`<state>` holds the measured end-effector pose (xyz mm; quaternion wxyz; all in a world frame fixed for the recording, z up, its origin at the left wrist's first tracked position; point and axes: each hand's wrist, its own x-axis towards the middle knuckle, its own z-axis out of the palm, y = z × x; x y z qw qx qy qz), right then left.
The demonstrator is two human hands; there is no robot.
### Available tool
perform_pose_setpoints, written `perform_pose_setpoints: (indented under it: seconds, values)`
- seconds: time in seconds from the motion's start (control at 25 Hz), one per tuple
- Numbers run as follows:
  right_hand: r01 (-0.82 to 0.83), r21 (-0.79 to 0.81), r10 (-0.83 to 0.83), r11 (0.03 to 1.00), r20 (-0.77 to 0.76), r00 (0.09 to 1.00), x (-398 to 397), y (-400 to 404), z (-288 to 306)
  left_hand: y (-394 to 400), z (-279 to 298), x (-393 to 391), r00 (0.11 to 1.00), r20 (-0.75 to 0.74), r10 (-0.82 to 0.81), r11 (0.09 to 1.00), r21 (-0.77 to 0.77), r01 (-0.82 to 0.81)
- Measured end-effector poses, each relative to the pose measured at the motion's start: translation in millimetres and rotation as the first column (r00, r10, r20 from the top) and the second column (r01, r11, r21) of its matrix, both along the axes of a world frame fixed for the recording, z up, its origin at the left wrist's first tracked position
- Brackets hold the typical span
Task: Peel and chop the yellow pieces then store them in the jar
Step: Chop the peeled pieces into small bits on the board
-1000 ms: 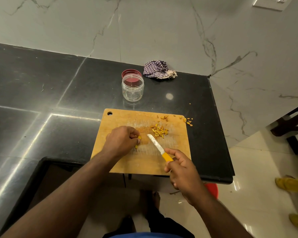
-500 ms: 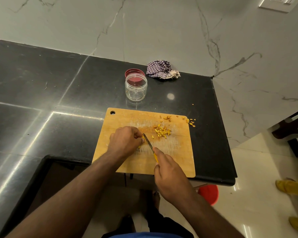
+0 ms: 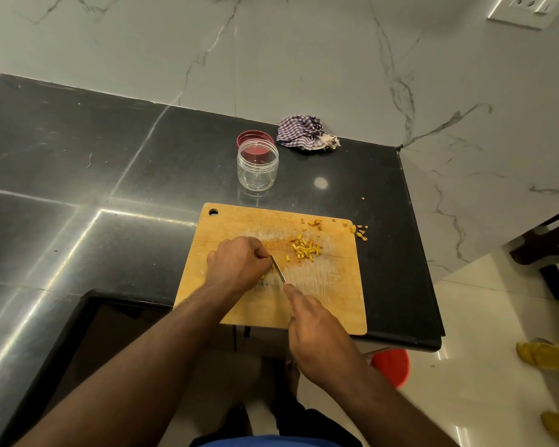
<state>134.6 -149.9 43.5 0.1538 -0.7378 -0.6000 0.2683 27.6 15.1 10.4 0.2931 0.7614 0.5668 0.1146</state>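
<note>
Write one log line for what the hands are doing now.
step: chopping | left hand: holds yellow piece on cutting board | right hand: grips knife | jar: open, empty

Chopped yellow pieces point(image 3: 305, 249) heaped on board; clear jar point(image 3: 257, 164) upright, open, behind

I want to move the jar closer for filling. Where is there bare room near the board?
Bare counter lies left of the cutting board, and between the board's far edge and the jar. Crowded: the board's far right corner with scraps, and its middle with the chopped pile, knife and both hands.
</note>
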Motion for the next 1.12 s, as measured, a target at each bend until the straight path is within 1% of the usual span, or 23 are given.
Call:
perform_pose_setpoints:
  seconds: [0.16,0.32,0.6,0.84,1.12]
  values:
    - [0.032,0.024,-0.031,0.999,-0.030,0.999,3,-14,3,1,-2,-2,1.000,0.006,-0.013,1.000,-0.008,0.013]
    - [0.048,0.053,-0.045,0.997,-0.064,0.997,6,-8,9,0,-5,-4,0.999,0.031,-0.019,1.000,-0.022,0.019]
    - [0.025,0.049,-0.023,0.998,-0.035,0.999,0,4,3,-3,-6,-2,0.999,0.038,0.026,1.000,-0.005,-0.026]
    - [-0.009,0.031,0.009,0.999,-0.011,1.000,-1,15,-2,-3,-7,-2,0.997,0.063,0.038,0.999,-0.023,-0.036]
    - [-0.008,0.026,0.009,1.000,-0.020,1.000,4,-5,-1,-5,-7,-2,0.998,0.049,0.035,0.999,0.017,-0.036]
